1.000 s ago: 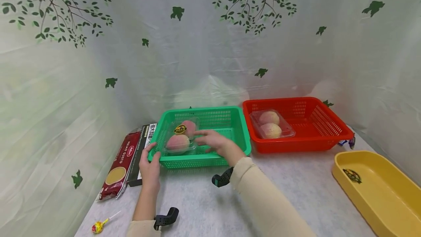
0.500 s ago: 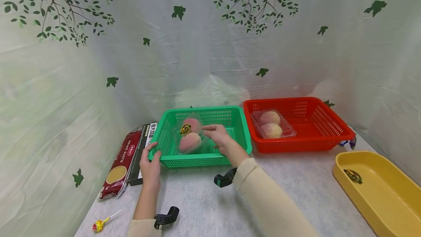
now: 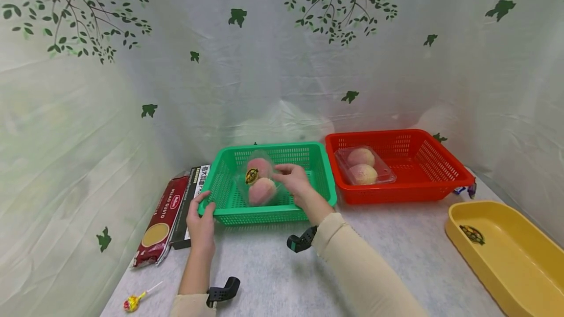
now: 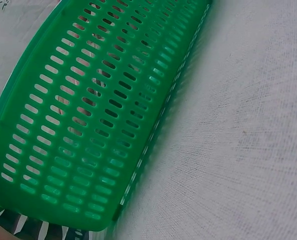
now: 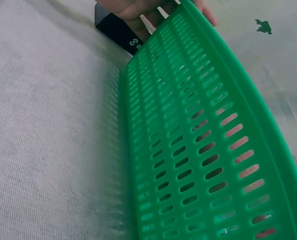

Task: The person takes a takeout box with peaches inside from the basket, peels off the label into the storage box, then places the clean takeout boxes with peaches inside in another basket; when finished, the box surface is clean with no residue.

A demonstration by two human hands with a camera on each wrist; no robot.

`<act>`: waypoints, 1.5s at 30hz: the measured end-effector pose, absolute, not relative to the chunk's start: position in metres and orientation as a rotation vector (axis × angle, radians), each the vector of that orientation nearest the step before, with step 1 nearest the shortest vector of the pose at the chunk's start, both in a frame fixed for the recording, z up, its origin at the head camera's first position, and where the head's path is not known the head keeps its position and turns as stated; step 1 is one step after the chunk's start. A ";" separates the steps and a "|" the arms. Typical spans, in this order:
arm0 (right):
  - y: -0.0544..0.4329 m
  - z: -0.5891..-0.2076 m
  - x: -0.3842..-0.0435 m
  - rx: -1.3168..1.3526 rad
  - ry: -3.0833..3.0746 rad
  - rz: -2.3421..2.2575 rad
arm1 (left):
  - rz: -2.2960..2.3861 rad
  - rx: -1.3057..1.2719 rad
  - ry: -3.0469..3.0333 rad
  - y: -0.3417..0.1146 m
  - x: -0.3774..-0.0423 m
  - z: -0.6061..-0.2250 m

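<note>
My left hand (image 3: 202, 221) grips the near left corner of a green plastic basket (image 3: 264, 217), thumb and fingers at its rim. Inside the basket, the right hand (image 3: 297, 186) pinches the right edge of a clear plastic pack of two peaches (image 3: 262, 192), which carries a black and yellow sticker. The pack leans at an angle in the left half of the basket. Both wrist views mostly show the slotted basket wall (image 4: 63, 125), which hides much of the pack. Part of the left hand (image 5: 133, 9) shows at the top of the right wrist view.
A red basket (image 3: 405, 192) with another peach pack (image 3: 364, 174) stands right of the green one. A yellow tray (image 3: 520, 253) lies at the right. On the left are a red coffee packet (image 3: 160, 221), a black box (image 3: 182, 224) and a lollipop (image 3: 133, 302).
The peach pack has shifted right within the green basket and tilted, its right edge now in the right hand's fingers. The right hand moved slightly right; the left hand stayed on the rim.
</note>
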State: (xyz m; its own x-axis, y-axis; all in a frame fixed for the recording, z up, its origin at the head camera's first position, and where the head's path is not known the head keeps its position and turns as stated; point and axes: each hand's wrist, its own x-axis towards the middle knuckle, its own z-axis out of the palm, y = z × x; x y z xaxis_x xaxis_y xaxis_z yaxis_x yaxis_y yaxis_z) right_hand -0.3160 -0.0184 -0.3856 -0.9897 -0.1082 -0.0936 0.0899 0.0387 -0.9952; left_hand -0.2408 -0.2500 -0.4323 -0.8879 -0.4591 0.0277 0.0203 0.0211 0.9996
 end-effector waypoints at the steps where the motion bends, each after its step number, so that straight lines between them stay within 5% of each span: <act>1: -0.019 -0.385 -0.316 -0.021 2.156 -2.076 | -1.933 0.448 -1.961 -0.251 -0.241 -0.432; 45: 0.020 -0.355 -0.299 0.013 1.876 -2.220 | -1.905 0.439 -1.965 -0.251 -0.240 -0.434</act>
